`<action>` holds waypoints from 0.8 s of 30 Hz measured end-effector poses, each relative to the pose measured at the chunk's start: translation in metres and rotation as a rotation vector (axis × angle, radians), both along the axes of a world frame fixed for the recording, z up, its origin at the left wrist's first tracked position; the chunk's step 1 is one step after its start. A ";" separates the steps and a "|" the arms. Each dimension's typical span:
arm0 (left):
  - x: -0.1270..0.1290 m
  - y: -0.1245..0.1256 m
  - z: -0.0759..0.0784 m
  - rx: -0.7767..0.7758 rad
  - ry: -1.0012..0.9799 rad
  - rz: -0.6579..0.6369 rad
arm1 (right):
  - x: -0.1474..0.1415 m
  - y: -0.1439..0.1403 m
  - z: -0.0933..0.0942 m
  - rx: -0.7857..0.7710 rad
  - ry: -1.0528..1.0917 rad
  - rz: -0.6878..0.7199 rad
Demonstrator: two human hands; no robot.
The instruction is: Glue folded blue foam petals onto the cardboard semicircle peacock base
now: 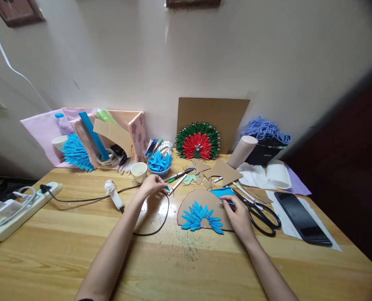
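Observation:
My left hand [153, 185] is pinched on a small blue petal [167, 188], beside a loop of black cord. A half-round piece of cardboard [190, 198] lies flat in front of me, with a fan of blue petals [201, 215] on its lower middle. At the cardboard's right side, my right hand [238, 215] has its thumb and fingers drawn together; what they hold, if anything, is too small to make out. Blue material [221, 192] lies just behind these fingers. Black-handled scissors [264, 217] rest to the right of that hand.
A bowl of blue petals [159, 163] and a paper cup [139, 172] stand behind my left hand. A white glue gun [112, 193] with a black cord lies left. A red and green petal fan [198, 140] leans at the back. A phone [303, 217] lies right, a power strip [26, 213] far left.

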State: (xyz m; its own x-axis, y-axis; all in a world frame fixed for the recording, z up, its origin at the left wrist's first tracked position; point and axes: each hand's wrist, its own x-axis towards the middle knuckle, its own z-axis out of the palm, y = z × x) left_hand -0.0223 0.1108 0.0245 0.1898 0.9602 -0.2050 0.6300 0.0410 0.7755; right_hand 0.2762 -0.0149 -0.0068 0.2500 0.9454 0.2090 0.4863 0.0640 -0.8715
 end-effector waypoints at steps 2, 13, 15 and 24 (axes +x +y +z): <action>0.001 -0.013 0.010 0.086 -0.138 0.013 | -0.009 -0.001 0.001 -0.019 0.097 0.027; -0.028 -0.096 0.044 0.335 -0.408 -0.139 | -0.130 0.020 0.042 -0.596 0.846 0.633; -0.040 -0.105 0.044 0.422 -0.343 -0.174 | -0.147 0.021 0.049 -0.617 0.874 0.667; -0.081 -0.130 0.040 0.591 -0.260 -0.146 | -0.189 0.020 0.060 -0.549 0.757 0.710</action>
